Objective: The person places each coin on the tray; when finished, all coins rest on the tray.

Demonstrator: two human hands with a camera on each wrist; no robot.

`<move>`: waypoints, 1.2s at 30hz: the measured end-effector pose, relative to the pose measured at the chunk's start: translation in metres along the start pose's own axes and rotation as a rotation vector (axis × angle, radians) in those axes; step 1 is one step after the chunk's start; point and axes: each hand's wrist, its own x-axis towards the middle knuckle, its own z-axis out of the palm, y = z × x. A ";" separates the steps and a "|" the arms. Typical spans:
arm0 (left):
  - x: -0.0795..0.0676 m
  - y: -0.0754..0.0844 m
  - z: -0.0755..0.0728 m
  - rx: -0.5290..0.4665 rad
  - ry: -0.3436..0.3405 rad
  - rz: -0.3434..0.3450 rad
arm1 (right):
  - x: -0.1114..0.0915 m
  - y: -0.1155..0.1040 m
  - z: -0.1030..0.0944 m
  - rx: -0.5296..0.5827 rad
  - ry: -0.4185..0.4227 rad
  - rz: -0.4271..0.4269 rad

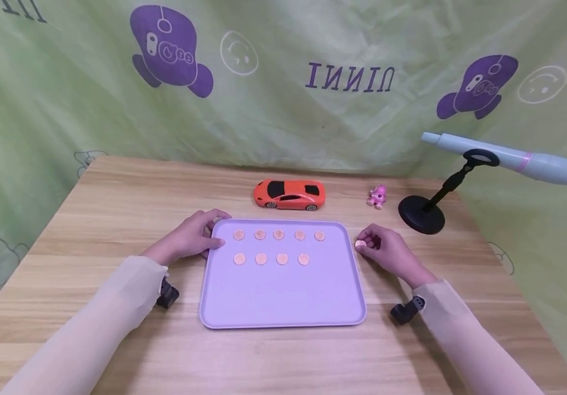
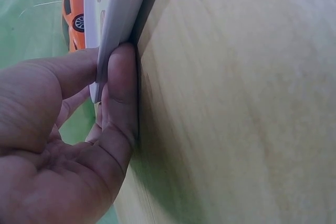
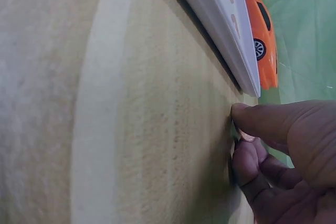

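A lilac tray [image 1: 283, 296] lies on the wooden table, with two rows of several copper-coloured coins [image 1: 278, 235] in its far half. The far row reaches further right than the near one. My left hand [image 1: 197, 236] grips the tray's far left corner, thumb over the rim and a finger beneath it in the left wrist view. Just outside the tray's right edge, my right hand [image 1: 387, 249] pinches a copper-coloured coin [image 1: 360, 243] between thumb and fingers. In the right wrist view those fingertips are down by the tabletop, mostly covering the coin [image 3: 247, 137].
Behind the tray is an orange toy car [image 1: 289, 195]. A small pink toy figure [image 1: 376, 196] sits to its right. Further right, a black stand [image 1: 421, 214] carries a light-blue microphone-shaped object [image 1: 515, 158]. A green printed cloth [image 1: 283, 120] hangs behind the table.
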 end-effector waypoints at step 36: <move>-0.001 0.002 0.000 0.000 -0.003 -0.004 | -0.004 -0.059 0.032 0.232 -0.197 -0.064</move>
